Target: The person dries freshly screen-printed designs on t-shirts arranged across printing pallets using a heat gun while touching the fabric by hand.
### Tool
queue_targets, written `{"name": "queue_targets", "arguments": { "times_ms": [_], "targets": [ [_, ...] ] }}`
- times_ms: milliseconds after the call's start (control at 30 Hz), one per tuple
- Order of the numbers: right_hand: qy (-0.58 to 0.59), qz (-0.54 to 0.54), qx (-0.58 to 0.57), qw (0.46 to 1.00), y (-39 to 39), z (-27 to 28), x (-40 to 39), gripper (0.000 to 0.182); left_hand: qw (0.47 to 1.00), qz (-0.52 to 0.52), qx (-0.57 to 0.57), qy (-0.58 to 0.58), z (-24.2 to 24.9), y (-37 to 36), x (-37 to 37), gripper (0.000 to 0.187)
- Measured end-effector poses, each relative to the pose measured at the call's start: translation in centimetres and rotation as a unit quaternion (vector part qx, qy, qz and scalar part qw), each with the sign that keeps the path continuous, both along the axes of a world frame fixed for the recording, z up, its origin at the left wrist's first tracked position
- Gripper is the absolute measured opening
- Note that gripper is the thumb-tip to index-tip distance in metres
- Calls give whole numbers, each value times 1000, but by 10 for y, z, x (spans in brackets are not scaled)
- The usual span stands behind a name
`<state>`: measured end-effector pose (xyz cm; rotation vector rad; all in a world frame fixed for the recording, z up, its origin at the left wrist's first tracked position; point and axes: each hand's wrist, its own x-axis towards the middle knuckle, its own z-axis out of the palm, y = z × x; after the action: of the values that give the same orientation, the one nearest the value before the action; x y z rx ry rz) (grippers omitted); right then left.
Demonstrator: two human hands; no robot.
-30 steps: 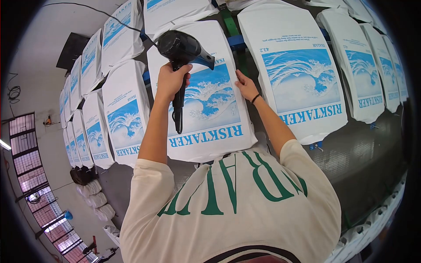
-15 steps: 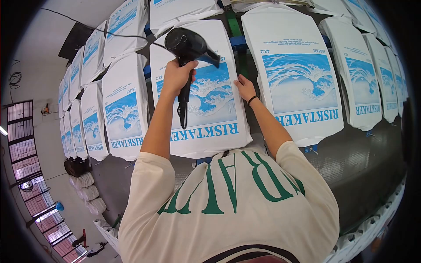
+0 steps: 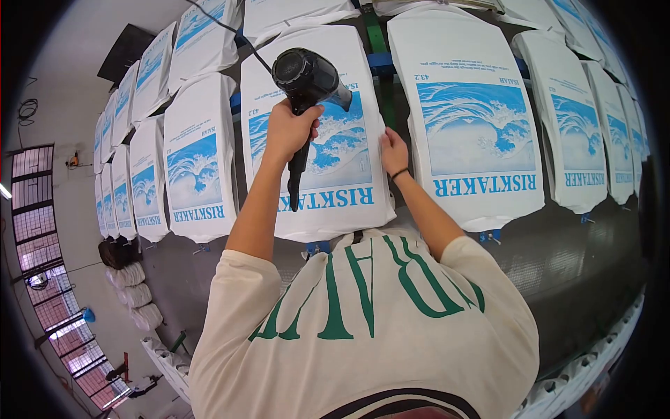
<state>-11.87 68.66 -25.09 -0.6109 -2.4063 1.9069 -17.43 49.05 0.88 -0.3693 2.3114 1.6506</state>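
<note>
Seen from the head camera, the left hand [image 3: 287,133] is wrapped tight around the handle of a black hair dryer [image 3: 307,77], held over a white printed shirt [image 3: 317,181] spread on the dark worktop [image 3: 579,258]. The right hand [image 3: 393,149] lies open and flat on that shirt's right edge, gripping nothing, with matching shirts [image 3: 474,119] laid left and right.

L hand [image 3: 289,129] gripped a black hair dryer [image 3: 307,77] by the handle, nozzle aimed right over the middle white shirt [image 3: 314,133] w/ blue wave print & "RISKTAKER" text. R hand [image 3: 393,150] lay flat on that shirt's right edge. More printed shirts [image 3: 474,112] lay in rows left, right & far on the dark table [image 3: 565,244].
</note>
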Motion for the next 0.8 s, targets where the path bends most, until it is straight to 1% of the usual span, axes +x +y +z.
{"name": "queue_targets", "arguments": {
  "times_ms": [33,100,133,167,200,233,267,333,367,433,467,533,600,667,800],
  "targets": [
    [0,3,0,1000,2,9,14,44,1000,5,8,-2,-2,-1,1,22],
    [95,6,78,992,6,17,35,39,1000,13,13,0,-1,-1,4,22],
    [120,10,57,991,6,19,40,34,1000,16,17,3,0,0,4,22],
    [120,11,58,991,7,20,44,34,1000,16,17,3,-1,0,3,22],
    [141,34,99,984,8,30,46,33,1000,14,-10,11,-3,1,1,21],
    [163,58,141,975,9,39,45,32,999,12,-36,21,-4,2,0,21],
    [164,58,142,974,10,47,43,32,999,12,-35,22,-5,1,0,21],
    [209,94,213,950,10,56,36,31,1000,19,21,5,-5,-2,0,20],
    [210,93,214,950,11,55,30,31,1000,19,21,6,-5,-4,1,20],
    [241,116,276,923,12,53,16,33,999,18,-17,28,-5,-8,6,19],
    [242,117,277,922,13,52,9,33,999,19,-16,30,-3,-13,7,19],
    [232,157,315,907,11,54,-4,35,998,27,45,-20,1,-26,12,20],
    [227,176,338,896,7,53,-16,36,998,41,42,-13,1,-33,18,21],
    [220,209,366,880,0,51,-29,38,999,52,-15,1,2,-42,21,23],
    [223,230,394,862,-17,52,-48,38,998,56,13,12,0,-57,27,26]
  ]
}}
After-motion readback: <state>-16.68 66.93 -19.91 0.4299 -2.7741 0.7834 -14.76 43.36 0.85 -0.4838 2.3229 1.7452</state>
